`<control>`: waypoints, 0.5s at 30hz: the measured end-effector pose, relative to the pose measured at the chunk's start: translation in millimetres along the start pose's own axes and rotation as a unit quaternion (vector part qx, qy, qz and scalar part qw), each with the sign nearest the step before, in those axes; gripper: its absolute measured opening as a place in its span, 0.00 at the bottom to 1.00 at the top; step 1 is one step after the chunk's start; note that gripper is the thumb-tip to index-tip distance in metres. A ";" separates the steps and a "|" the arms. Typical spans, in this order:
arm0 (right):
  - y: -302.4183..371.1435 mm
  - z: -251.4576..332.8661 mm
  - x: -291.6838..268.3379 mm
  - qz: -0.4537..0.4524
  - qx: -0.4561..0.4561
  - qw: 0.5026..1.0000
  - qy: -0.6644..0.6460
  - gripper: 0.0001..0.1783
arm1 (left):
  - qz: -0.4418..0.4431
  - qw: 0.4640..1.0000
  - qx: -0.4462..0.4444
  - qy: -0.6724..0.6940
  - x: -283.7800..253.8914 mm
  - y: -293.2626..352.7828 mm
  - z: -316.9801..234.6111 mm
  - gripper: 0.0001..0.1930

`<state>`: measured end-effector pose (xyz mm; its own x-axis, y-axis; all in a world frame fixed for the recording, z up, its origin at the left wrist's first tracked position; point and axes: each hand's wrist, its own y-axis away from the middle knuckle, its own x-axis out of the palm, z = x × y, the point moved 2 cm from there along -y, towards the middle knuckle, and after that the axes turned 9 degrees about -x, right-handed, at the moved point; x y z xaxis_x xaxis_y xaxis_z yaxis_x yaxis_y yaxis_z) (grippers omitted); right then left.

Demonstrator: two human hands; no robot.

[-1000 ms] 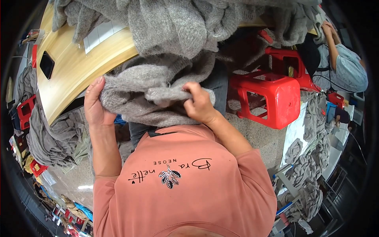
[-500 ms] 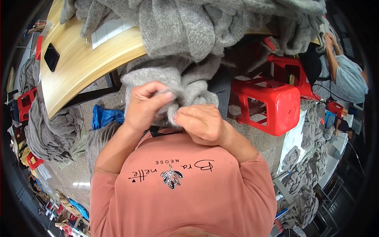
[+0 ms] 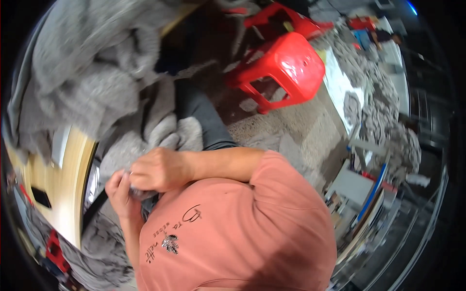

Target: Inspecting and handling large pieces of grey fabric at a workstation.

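Note:
My right hand (image 3: 158, 169) is closed, its fingers pinched on a fuzzy grey knit garment (image 3: 124, 153) in front of my body. Against its fingertips is my left hand (image 3: 120, 193), also closed on the same knit. A bit of grey fabric shows just below the two hands; the exact spot they pinch is hidden by the fingers. Folds of the garment lie over my dark-trousered lap, close to the hands. Beyond them, a large heap of the same grey knitwear (image 3: 92, 72) covers the table's edge.
On the light wooden table (image 3: 65, 199) at left lies a black phone (image 3: 41, 197). A red plastic stool (image 3: 296, 68) stands ahead to the right. More grey knitwear (image 3: 104, 242) is piled low at left, and several heaps (image 3: 383, 102) lie at far right beside a cluttered rack (image 3: 364, 194).
The view has swung to the right, so table and stool appear farther left. My hands have come tightly together, with my right forearm now across my chest; both keep hold of the knit.

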<state>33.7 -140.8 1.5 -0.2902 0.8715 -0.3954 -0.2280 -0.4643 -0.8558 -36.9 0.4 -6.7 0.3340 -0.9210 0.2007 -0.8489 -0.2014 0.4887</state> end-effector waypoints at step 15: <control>46.4 -31.7 -17.4 -0.123 0.191 0.966 -0.122 0.06 | -0.124 0.968 0.085 -0.200 40.3 -17.1 2.1 0.09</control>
<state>57.6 -172.5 -42.0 -0.3841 0.9209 -0.0658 -0.6311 -0.3139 -0.7093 -9.8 -34.0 -8.7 0.3791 -0.8860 -0.2669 -0.8294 -0.4533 0.3266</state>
